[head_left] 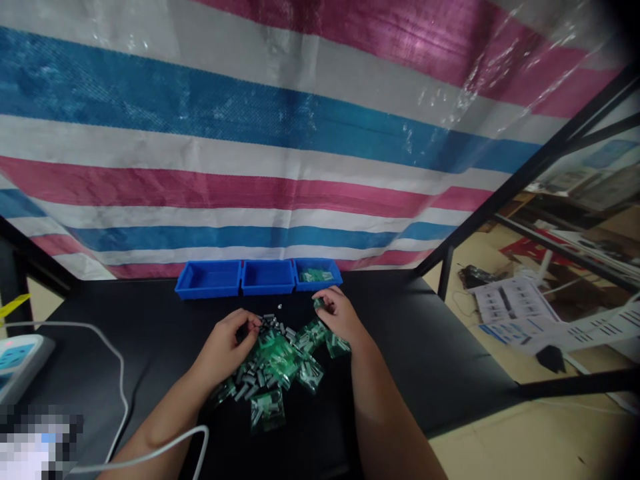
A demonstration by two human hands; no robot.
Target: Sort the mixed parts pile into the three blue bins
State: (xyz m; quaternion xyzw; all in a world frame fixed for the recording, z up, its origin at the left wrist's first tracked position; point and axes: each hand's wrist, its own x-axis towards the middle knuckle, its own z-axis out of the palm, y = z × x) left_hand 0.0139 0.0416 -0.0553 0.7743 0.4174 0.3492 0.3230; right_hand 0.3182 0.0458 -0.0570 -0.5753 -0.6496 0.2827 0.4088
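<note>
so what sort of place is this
Probably a small workshop or packing station: a black table bears small grey pieces heaped with green-tinted bags, three blue bins stand beyond, and a striped sheet hangs behind.

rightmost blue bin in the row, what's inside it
Small green-tinted plastic packets lie inside the rightmost blue bin. Whatever is beneath them is covered, so I can't tell how deep they go.
</note>
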